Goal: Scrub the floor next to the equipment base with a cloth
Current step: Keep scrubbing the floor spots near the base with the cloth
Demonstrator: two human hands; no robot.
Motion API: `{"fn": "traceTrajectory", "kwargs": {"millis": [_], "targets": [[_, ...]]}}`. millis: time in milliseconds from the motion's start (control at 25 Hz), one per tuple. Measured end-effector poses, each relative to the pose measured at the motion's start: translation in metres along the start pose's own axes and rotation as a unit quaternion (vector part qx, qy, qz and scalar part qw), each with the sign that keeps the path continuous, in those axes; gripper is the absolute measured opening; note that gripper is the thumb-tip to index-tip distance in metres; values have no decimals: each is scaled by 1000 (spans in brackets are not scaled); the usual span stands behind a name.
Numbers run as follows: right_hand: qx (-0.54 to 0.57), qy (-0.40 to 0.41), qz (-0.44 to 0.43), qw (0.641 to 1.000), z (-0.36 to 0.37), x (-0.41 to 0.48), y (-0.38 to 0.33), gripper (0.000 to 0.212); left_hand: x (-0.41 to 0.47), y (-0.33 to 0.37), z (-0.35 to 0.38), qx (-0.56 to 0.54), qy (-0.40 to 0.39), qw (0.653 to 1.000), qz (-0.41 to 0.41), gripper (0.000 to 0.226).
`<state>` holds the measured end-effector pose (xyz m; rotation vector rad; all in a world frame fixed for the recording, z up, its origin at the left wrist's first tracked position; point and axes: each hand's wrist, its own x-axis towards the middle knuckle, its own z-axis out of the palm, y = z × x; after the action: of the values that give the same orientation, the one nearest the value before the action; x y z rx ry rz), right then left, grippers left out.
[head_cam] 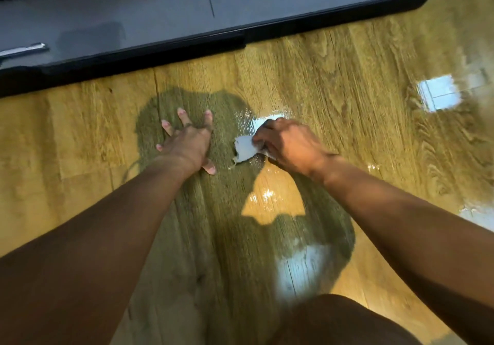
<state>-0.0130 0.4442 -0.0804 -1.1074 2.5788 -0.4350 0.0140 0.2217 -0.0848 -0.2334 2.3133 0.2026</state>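
Glossy wood-plank floor (347, 77) by grey equipment base (160, 10): right hand (286, 144) fingers clamped on white cloth (244, 149), left hand (187, 141) splayed flat. Press firm, short strokes.

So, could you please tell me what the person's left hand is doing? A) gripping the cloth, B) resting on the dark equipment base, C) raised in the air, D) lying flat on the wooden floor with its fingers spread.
D: the left hand lies palm down with spread fingers on the floor, while the right hand grips the cloth.
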Motion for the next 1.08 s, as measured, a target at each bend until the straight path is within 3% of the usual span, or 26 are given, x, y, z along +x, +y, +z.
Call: {"fn": "traceTrajectory", "kwargs": {"millis": [120,200,320,400,560,760,960,1080], "targets": [[13,17,36,999,3,-3,-3,15,2,0,1,5,1,1000,3,136],[-2,11,-11,1000,14,-41,-16,25,2,-1,1,8,0,1000,0,136],[1,-61,-67,996,17,-85,-22,35,1,0,0,3,4,1000,-1,135],[22,-62,-8,998,11,-65,-13,31,-2,0,0,-6,5,1000,-1,134],[17,13,67,998,13,-43,-8,22,-7,1,-2,3,15,1000,0,131],[3,-49,-38,998,29,-113,-30,40,-9,4,-3,8,14,1000,-1,128],[5,2,54,999,16,-62,-8,29,-10,4,-2,6,14,1000,0,126],[-11,-16,22,1000,20,-88,-24,29,-10,3,-3,3,8,1000,3,128]]}}
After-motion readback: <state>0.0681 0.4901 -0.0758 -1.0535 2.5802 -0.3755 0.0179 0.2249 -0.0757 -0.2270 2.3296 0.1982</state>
